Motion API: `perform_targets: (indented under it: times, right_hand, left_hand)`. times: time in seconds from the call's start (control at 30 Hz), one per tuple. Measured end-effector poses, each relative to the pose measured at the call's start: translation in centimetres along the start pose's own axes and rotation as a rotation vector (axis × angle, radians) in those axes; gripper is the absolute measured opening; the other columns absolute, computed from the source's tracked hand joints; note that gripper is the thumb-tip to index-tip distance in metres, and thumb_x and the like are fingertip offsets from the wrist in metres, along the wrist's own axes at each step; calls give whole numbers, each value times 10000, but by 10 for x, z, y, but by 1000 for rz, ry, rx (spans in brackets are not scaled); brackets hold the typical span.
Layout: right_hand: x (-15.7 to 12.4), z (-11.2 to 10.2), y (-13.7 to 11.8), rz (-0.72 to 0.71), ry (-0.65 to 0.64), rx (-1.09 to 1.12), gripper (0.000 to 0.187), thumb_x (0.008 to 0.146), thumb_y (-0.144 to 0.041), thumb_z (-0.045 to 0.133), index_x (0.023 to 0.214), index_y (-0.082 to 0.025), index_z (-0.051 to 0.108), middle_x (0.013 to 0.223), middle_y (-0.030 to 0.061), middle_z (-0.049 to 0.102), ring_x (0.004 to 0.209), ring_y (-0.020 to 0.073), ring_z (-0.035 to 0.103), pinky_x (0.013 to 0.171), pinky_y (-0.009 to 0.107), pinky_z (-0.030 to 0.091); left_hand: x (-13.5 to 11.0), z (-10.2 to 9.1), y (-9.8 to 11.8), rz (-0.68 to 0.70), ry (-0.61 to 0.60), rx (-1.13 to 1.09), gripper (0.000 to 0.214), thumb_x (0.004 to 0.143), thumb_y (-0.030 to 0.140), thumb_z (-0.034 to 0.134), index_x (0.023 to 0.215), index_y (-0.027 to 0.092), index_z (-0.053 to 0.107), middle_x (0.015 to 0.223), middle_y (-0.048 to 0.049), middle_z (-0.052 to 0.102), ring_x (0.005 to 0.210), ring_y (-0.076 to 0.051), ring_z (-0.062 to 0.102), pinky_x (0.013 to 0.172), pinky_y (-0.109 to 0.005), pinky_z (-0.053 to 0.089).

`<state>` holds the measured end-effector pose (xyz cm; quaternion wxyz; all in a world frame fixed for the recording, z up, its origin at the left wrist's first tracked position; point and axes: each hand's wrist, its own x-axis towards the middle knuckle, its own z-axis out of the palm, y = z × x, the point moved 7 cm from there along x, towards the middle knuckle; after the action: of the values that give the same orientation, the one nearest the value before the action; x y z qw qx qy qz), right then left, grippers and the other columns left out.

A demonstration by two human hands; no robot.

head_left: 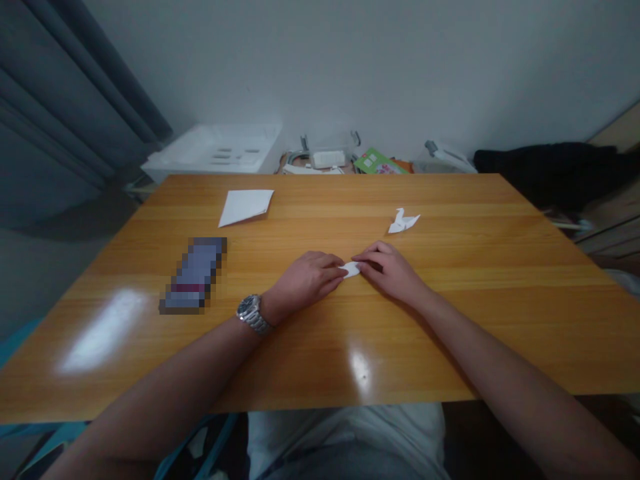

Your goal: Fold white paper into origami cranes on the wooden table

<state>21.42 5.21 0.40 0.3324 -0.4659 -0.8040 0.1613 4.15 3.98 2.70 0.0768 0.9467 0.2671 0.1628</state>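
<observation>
Between my two hands, on the middle of the table, lies a small folded piece of white paper [351, 269]. The fingers of my left hand [316, 275] close on its left end; a metal watch [254, 313] circles that wrist. At the right end, my right hand [391, 270] pinches the paper between thumb and fingers. Parts of the paper are covered by the fingertips. Just beyond my right hand stands a white origami bird [403, 221] with a raised neck and a pointed tail.
White paper sheets [246, 206] lie at the back left of the wooden table [310, 360]. Left of my hands is a pixelated, phone-like device [195, 275]. Behind the far edge are a white plastic bin [215, 148], a green booklet [377, 162] and a dark cloth [550, 167].
</observation>
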Motion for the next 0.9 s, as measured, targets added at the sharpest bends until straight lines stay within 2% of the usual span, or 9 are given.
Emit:
perform_targets:
  times: [0.27,0.43,0.7,0.9]
  right_hand:
    - [1,-6,-8,16,20,46,221,989,-305,600,1128,-228,754,994,87,649,957,240,625,841,406,530]
    - [0,-2,-12,-42,5,17,208,989,-299,600,1113,-244,758,1001,86,649,971,243,618,856,414,526]
    - [0,4,-12,-54,-44,8,196,978,-281,620,1104,-232,762,1017,92,658,977,245,621,877,429,521]
    - [1,6,-16,-60,-52,-13,183,966,-297,647,1100,-240,758,1026,90,655,985,248,619,878,426,519]
  left_hand:
    - [-1,2,6,-67,-15,78,311,1027,331,529,1269,207,680,1182,-101,646,1038,-235,608,966,-403,478]
    - [0,2,4,-96,-13,81,324,1025,349,526,1276,212,681,1125,-102,633,1009,-233,601,929,-391,493]
    - [-1,3,-2,-128,58,-36,290,1029,339,525,1241,212,677,1096,-83,663,997,-220,620,920,-376,508]
    - [0,2,-16,-262,143,-73,281,1017,347,551,1214,176,655,1103,-90,678,1020,-230,633,928,-384,519]
